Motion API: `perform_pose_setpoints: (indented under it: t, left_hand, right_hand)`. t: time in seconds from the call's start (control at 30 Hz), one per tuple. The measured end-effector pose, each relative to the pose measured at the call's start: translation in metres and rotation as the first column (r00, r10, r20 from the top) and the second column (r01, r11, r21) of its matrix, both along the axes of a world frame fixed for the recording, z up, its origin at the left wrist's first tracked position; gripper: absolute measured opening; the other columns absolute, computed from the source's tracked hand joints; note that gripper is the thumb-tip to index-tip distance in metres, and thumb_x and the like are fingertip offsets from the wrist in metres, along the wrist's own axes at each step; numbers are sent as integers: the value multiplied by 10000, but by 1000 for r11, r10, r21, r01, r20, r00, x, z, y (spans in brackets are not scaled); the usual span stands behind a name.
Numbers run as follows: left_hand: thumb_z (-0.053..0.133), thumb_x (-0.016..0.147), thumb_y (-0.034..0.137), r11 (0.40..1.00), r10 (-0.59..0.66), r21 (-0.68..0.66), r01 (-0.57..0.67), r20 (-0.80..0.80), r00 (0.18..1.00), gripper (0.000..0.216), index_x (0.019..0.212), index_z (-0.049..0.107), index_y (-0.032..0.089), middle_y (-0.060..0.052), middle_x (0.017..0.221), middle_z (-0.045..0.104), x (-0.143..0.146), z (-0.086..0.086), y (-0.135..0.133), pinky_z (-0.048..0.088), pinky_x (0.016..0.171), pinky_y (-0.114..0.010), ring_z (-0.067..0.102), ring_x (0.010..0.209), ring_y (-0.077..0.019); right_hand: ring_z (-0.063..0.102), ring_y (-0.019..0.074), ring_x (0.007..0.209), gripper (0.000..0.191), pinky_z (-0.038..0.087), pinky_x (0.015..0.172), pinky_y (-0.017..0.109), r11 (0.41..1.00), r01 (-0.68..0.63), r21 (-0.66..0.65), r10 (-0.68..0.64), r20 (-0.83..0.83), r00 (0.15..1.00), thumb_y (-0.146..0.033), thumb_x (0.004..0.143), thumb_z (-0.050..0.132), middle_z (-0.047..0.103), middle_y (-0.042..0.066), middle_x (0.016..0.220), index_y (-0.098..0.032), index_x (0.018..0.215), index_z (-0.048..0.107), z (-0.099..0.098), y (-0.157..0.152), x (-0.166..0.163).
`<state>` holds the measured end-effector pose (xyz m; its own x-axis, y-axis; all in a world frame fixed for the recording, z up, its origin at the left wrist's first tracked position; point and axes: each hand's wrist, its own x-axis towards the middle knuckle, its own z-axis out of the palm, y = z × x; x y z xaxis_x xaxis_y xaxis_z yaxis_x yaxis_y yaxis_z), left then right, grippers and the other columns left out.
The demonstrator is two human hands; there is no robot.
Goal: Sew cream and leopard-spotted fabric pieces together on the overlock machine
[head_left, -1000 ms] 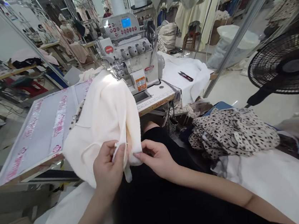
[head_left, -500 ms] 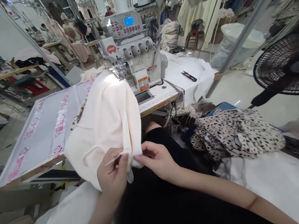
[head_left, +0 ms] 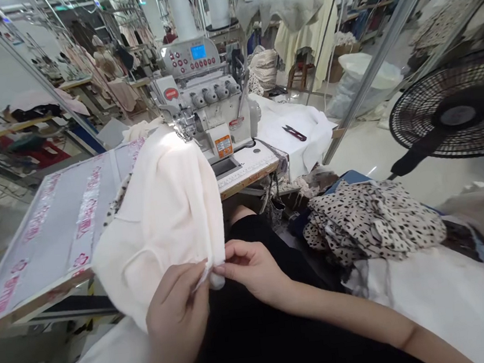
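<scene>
Sewing-workshop floor surrounds a wood-edged bench (head_left: 250, 179) carrying a white metal sewing machine (head_left: 216, 114). One cream, soft fabric piece (head_left: 170, 201) drapes from the machine's lit needle area, past the bench's front edge, to the operator's lap. White cloth (head_left: 313, 119) covers the bench's right end. Left hand (head_left: 179, 302) and right hand (head_left: 252, 270), thumbs and fingers pinched closed, grip the piece's lower edge. Dark-red thread snips (head_left: 296, 134) lie on the white cloth.

sewing machine (head_left: 216, 117) before me: red badge (head_left: 171, 93), pale lettering too small for me to read; orange label (head_left: 223, 146), text illegible; blue display (head_left: 198, 52), characters indistinct. table covering (head_left: 59, 220) at my left: pink flower emblems (head_left: 19, 266) and rows of pink lettering (head_left: 36, 219), unreadable. wooden table edge (head_left: 244, 183): dark marks (head_left: 254, 176), undecipherable.
</scene>
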<state>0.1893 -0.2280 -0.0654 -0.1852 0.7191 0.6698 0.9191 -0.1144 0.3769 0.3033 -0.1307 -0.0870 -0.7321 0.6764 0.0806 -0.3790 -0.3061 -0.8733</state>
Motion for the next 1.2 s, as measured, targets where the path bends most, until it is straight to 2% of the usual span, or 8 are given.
perform_pose_setpoints:
  t: [0.1,0.27,0.37,0.63,0.77,0.93,1.07,1.2]
  left_hand:
    - [570,743,50,1000,-27,-1,27,-11,1000,221,925,604,171,-19,813,613,2,3,1,490,692,-199,592,760,-106]
    - [532,773,56,997,-76,-16,75,-93,993,233,977,585,156,-33,839,603,3,4,2,494,727,-215,585,786,-110]
    - [535,779,65,997,-79,-27,76,-116,990,220,972,585,160,-28,838,600,3,5,2,492,723,-206,584,781,-104]
    - [541,802,98,995,-98,-47,92,-146,984,189,978,583,154,-14,803,603,6,7,1,481,737,-200,577,757,-92]
    - [538,819,156,998,-55,-25,53,-129,990,138,946,591,170,-11,829,615,8,7,3,469,775,-231,580,764,-103]
    - [505,838,162,988,-141,-93,127,-170,975,154,975,575,160,-13,803,610,1,1,5,481,743,-213,582,756,-104]
    - [510,833,169,984,-139,-131,117,-169,976,162,982,574,161,-23,778,599,-2,0,7,493,690,-227,579,717,-114]
    - [523,819,157,986,-125,-124,109,-136,983,118,924,577,158,-25,753,584,-1,-4,9,481,650,-227,563,696,-114]
  right_hand:
    - [545,108,593,173,464,600,232,999,23,26,-24,41,999,-292,656,722,604,-4,659,-142,693,643,3,0,0]
    - [523,97,560,69,439,549,202,971,87,225,-122,149,981,-199,716,626,583,-7,629,-133,718,644,6,-1,4]
    - [511,94,558,73,427,536,193,936,113,333,-182,184,966,-186,729,597,575,-6,635,-134,736,649,5,-3,6]
    - [511,90,564,72,410,521,175,888,133,440,-239,194,951,-138,730,565,558,-4,638,-128,695,627,3,-3,4]
    - [506,85,571,86,406,534,169,863,118,491,-229,172,958,-154,742,564,553,-13,628,-133,672,610,3,-1,4]
    - [542,103,595,87,433,547,186,926,81,368,-175,229,958,-143,732,552,582,4,661,-130,704,633,3,-2,5]
    - [562,110,601,158,455,582,207,973,-44,226,-1,195,981,-103,717,510,607,3,672,-127,779,653,11,-2,10]
    - [602,128,714,293,473,731,250,980,-167,107,150,150,977,-52,688,447,644,10,758,-134,873,659,18,1,18]
